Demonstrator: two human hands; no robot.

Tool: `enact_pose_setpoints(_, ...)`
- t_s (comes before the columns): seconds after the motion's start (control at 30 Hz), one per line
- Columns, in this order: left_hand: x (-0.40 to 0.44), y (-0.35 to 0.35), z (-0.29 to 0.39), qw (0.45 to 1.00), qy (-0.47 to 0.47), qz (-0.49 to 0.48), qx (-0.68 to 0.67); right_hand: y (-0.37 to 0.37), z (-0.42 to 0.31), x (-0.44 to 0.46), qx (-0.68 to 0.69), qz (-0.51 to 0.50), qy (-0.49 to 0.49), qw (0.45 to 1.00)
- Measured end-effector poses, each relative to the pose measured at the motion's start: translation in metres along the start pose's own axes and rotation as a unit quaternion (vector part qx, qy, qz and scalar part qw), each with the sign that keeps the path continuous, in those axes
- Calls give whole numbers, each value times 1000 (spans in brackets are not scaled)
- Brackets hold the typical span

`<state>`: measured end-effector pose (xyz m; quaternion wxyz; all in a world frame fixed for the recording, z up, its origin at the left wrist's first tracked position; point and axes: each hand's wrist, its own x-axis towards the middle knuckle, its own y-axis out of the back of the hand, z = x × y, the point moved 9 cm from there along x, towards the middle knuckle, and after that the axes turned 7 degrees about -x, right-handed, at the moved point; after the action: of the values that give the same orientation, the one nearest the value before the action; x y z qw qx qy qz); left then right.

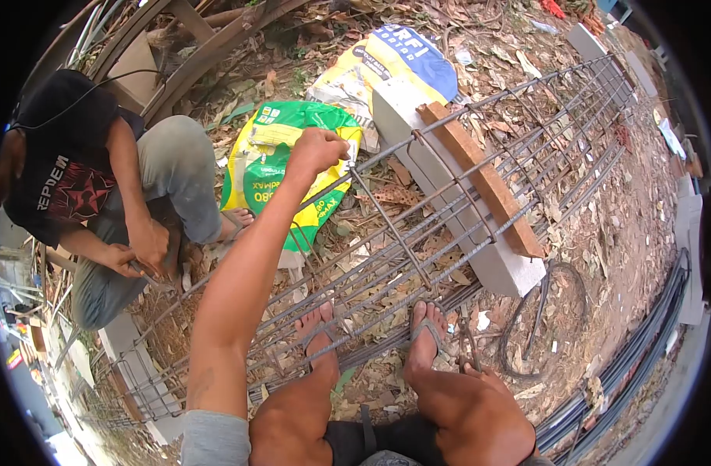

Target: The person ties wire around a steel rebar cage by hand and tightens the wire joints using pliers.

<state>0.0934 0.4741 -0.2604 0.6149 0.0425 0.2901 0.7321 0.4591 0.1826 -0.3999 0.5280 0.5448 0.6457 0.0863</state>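
Note:
A long rebar cage of ribbed bars and square stirrups runs diagonally in front of me. My left hand reaches over it to the far top bar, beside a stirrup corner. Its fingers are pinched together; whatever is between them is too small to make out. Low by my right foot, my right hand is partly hidden behind my knee. Its fingers curl around a dark, rusty pair of pincers, pointing away from me. The cage rests on a pale block with a wooden batten on top.
At left a co-worker squats, both hands low near the cage's end. Green-yellow and blue-white sacks lie on leaf litter beyond the cage. A coil of wire and bundled dark bars lie at right.

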Motion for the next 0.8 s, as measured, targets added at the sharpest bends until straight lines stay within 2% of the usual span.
enact_pose_setpoints(0.07, 7, -17, -35, 986, 126, -48, -93, -1, -15, 1, -44, 77, 32, 996)
enact_pose_setpoints(0.1, 1, -12, -28, 994, 94, -52, -4, -1, -19, 1, -54, 95, 40, 993)
enact_pose_setpoints(0.2, -15, 11, 11, 997, -74, 24, -17, 0, -26, 0, -80, 127, 54, 987)
enact_pose_setpoints(0.27, -50, 16, 60, 973, -223, 21, 50, -2, -26, 0, -88, 116, 51, 988)
enact_pose_setpoints(0.33, -91, -5, 98, 921, -361, 2, 145, -2, -22, -5, -75, 151, 56, 984)
enact_pose_setpoints(0.43, -113, -37, 94, 847, -443, -7, 294, -9, -9, 5, -99, 190, 75, 974)
enact_pose_setpoints(0.5, -89, -15, 94, 942, -290, 15, 169, -16, 2, 9, -106, 187, 79, 973)
enact_pose_setpoints(0.53, -75, -4, 90, 973, -206, 26, 102, -17, 2, 10, -96, 177, 78, 976)
enact_pose_setpoints(0.6, -26, 3, 44, 998, -69, 2, 0, -18, 2, 10, -104, 166, 79, 977)
enact_pose_setpoints(0.67, 1, -8, -12, 990, 73, -53, -111, -23, 5, 15, -135, 169, 83, 973)
enact_pose_setpoints(0.7, -4, -13, -23, 982, 116, -86, -122, -23, 7, 17, -119, 169, 82, 975)
enact_pose_setpoints(0.8, -13, -1, -32, 979, 106, -67, -160, -29, 15, 20, -92, 171, 78, 978)
